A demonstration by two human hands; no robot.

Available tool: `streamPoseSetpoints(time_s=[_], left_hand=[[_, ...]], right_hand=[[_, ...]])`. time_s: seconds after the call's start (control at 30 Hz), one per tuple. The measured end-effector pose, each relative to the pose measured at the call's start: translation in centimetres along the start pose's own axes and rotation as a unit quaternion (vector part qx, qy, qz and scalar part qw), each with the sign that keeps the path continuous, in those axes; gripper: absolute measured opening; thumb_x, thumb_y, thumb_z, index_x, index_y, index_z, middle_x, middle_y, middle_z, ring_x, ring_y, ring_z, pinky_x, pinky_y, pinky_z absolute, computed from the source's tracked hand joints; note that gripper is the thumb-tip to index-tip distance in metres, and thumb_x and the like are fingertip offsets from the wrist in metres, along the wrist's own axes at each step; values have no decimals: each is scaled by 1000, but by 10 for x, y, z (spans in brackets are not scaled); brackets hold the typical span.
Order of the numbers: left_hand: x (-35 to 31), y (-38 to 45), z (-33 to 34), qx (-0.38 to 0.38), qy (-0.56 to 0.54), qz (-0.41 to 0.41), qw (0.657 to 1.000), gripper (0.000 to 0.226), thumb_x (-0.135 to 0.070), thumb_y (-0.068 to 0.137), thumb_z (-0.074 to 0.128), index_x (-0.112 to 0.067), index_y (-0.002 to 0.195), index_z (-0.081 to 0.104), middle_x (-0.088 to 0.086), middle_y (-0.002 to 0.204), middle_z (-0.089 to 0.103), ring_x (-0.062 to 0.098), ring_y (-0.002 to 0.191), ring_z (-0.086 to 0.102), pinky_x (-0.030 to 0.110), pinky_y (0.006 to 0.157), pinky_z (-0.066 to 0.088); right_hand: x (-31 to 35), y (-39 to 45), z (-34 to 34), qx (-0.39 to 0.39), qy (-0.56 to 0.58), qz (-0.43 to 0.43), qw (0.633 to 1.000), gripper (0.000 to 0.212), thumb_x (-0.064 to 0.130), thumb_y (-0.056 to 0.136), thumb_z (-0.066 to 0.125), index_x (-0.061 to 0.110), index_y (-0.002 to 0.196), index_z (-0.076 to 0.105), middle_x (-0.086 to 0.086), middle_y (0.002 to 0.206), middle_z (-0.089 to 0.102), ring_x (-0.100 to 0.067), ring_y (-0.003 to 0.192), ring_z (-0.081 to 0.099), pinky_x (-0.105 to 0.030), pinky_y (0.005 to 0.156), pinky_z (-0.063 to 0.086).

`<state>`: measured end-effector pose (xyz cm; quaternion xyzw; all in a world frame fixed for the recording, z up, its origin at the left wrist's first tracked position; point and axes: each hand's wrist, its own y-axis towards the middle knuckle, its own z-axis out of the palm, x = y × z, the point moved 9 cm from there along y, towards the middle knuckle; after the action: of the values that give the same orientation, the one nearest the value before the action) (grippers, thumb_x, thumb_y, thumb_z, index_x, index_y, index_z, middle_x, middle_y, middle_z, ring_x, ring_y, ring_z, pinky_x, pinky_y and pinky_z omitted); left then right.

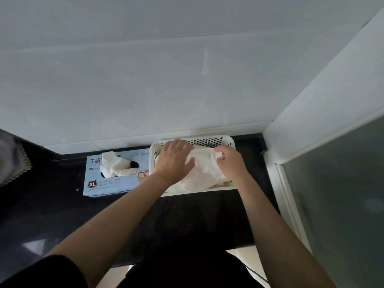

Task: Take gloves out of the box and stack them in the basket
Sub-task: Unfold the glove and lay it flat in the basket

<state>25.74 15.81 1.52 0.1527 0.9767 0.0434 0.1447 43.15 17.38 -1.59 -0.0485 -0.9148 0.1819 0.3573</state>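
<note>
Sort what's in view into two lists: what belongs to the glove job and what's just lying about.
Belongs to the job:
box
glove sticking out of the box
basket
gloves in the basket
left hand, flat on the gloves
right hand, pinching a glove

Just lying about:
grey cloth at the counter's left edge

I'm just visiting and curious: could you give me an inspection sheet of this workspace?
Surface: dark counter.
Job's things: blue glove box with a white glove poking out; white basket beside it, holding white gloves.
Clutter: grey cloth at the left edge.
Hands: left hand lies flat on the gloves; right hand pinches one.
Cables: nothing seen.
Surroundings: white wall, frosted glass panel.
</note>
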Motion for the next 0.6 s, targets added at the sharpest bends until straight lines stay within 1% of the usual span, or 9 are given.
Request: streamPoseSetpoints(time_s=[0.03,0.07,0.13,0.17,0.27,0.33,0.43,0.47,0.6], left_hand=[[-9,-5,16,66,1,6,998,52,-50,90,41,-19,129,56,7,135,54,30,129,47,47,110,33],[-14,-11,34,130,9,5,991,61,-58,91,40,-23,141,45,6,150,40,28,142,32,48,118,21],[-9,-21,57,203,27,-14,979,77,-69,90,40,-29,153,23,1,163,14,24,151,6,49,122,5],[-4,-25,63,219,34,-24,975,83,-73,87,41,-31,154,16,0,164,7,23,152,-1,50,122,1],[12,-33,68,230,44,-42,971,98,-81,78,46,-35,156,5,-3,165,0,22,151,-8,50,121,-3],[21,-37,68,225,54,-52,972,105,-84,73,47,-37,155,2,-3,165,-3,23,151,-9,50,121,-5],[29,-40,70,222,65,-63,971,110,-87,70,47,-38,154,-4,-2,164,-8,25,151,-12,51,121,-6],[29,-40,71,225,65,-64,970,111,-87,70,47,-38,154,-5,-2,164,-10,26,151,-13,52,120,-6],[31,-38,79,244,67,-68,965,114,-88,69,48,-38,154,-9,-3,164,-15,27,150,-15,53,120,-7]], right_hand=[[3,0,0,3,-5,-6,1000,33,3,95,46,9,122,63,-8,119,64,-23,103,61,-33,88,50],[4,1,1,5,-10,-13,1000,32,3,95,45,7,121,63,-9,118,64,-24,103,61,-36,90,51],[2,3,3,9,-27,-18,999,38,3,95,45,11,131,58,-7,130,59,-23,115,57,-34,96,48],[0,4,3,10,-36,-19,999,43,3,96,45,13,137,53,-5,138,54,-22,122,53,-32,99,44],[-2,4,4,12,-71,-29,997,50,1,98,42,14,146,44,-4,151,40,-23,131,46,-29,103,37],[-1,3,5,7,-100,-37,994,50,-2,97,40,13,145,42,-4,151,37,-25,124,51,-29,97,40],[1,1,9,-9,-162,-47,986,45,-3,97,42,10,140,43,-6,149,36,-26,104,60,-31,87,49],[2,0,10,-12,-186,-52,981,45,-3,97,44,9,140,42,-7,149,35,-25,102,61,-32,86,51],[8,-6,15,-39,-259,-80,962,47,1,96,52,5,141,37,-12,147,35,-21,109,59,-27,87,52]])
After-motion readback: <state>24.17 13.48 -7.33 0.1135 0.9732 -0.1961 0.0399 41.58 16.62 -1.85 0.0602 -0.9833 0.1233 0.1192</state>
